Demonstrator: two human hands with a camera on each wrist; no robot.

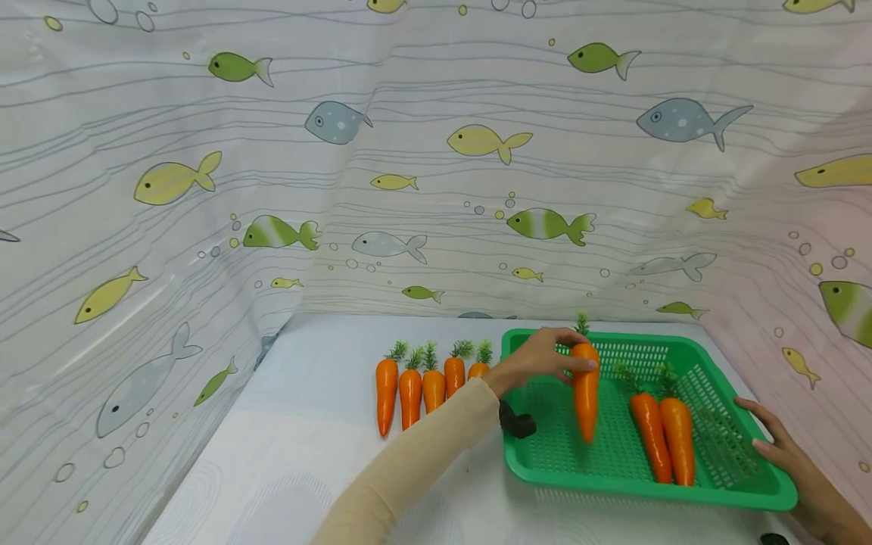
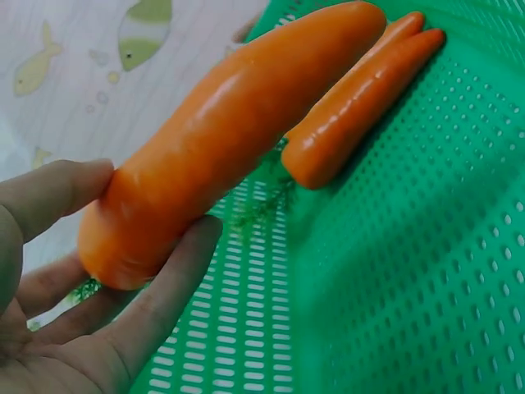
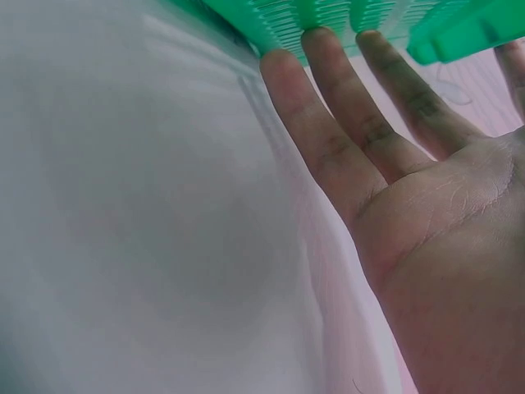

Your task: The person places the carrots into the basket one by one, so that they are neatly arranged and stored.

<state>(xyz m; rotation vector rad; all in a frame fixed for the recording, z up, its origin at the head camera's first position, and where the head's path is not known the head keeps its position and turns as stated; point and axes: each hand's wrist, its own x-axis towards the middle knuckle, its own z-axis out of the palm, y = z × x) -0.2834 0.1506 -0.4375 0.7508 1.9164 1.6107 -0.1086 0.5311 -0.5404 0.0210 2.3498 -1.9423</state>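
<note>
My left hand (image 1: 545,356) pinches an orange carrot (image 1: 586,390) near its leafy top, tip downward, over the green basket (image 1: 650,496). In the left wrist view, the thumb and fingers press the thick end of that carrot (image 2: 197,139) from both sides. Two more carrots, one left (image 1: 652,435) and one right (image 1: 678,439), lie side by side on the basket floor. My right hand (image 1: 793,454) is at the basket's right side. In the right wrist view its fingers (image 3: 328,152) are straight, their tips right at the basket's slotted outer wall (image 3: 287,25).
Several carrots (image 1: 386,390) stand in a row on the white table (image 1: 300,424), left of the basket; my left sleeve (image 1: 415,462) hides part of them. A fish-patterned curtain (image 1: 436,197) encloses the back and sides. A black wrist device (image 1: 518,421) shows under the left wrist.
</note>
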